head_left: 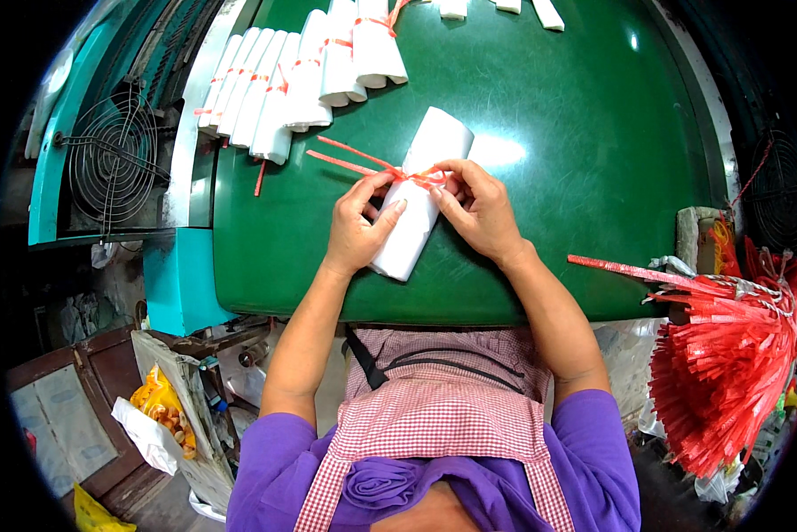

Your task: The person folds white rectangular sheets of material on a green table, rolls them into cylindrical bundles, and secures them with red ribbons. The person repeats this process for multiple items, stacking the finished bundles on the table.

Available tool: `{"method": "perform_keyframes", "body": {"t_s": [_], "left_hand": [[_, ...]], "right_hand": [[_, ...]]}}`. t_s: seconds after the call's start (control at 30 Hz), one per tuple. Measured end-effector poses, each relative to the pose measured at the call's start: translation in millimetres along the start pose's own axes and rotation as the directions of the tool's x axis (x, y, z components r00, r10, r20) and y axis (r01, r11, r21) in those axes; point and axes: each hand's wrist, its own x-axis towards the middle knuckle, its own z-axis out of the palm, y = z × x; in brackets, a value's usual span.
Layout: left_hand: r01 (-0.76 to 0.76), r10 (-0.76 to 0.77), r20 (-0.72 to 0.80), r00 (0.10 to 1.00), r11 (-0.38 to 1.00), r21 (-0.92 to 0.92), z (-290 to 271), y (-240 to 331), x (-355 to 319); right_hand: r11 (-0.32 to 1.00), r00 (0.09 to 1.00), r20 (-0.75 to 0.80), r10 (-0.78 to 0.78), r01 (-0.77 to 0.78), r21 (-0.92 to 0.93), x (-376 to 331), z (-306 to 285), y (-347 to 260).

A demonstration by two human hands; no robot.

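Observation:
A white folded roll, its material unclear, (413,232) lies tilted on the green table in front of me. Round its middle runs a red plastic ribbon (425,178), with a loop at the right and two loose ends trailing to the left. My left hand (359,222) is closed at the roll's left side, fingertips on the ribbon by the knot and thumb against the white surface. Pinched at the ribbon's loop on the right is my right hand (478,206), its thumb and forefinger together.
Several tied white rolls (305,75) stand in a row at the far left of the green table (593,151). More white pieces (505,5) lie along its far edge. A thick bundle of red ribbon strips (726,355) hangs off the right corner. A wire-guarded fan (114,155) is at left.

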Motion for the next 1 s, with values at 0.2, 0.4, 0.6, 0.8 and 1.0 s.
{"method": "perform_keyframes", "body": {"t_s": [0.2,0.4,0.6,0.8,1.0], "left_hand": [[-0.021,0.021,0.007,1.0,1.0,-0.009,0.3,-3.1,0.8],[0.02,-0.02,-0.007,1.0,0.999,-0.036,0.9,-4.9,-0.1],[0.026,-0.027,-0.006,1.0,0.998,-0.048,1.3,-7.6,0.5],[0.039,-0.04,-0.006,0.999,0.997,-0.074,1.8,-8.6,0.3],[0.037,-0.037,-0.005,0.999,0.997,-0.072,1.4,-8.7,0.4]], "right_hand": [[1.0,1.0,-0.004,-0.012,0.012,0.009,0.0,0.1,0.9],[1.0,1.0,0.009,0.001,-0.001,0.008,0.5,-0.9,-1.5],[1.0,1.0,0.007,0.002,-0.002,0.006,0.6,-0.6,0.6],[1.0,1.0,0.007,0.005,-0.005,0.008,0.7,-0.5,0.4],[1.0,1.0,0.007,0.004,-0.004,0.014,0.6,0.0,1.3]]}}
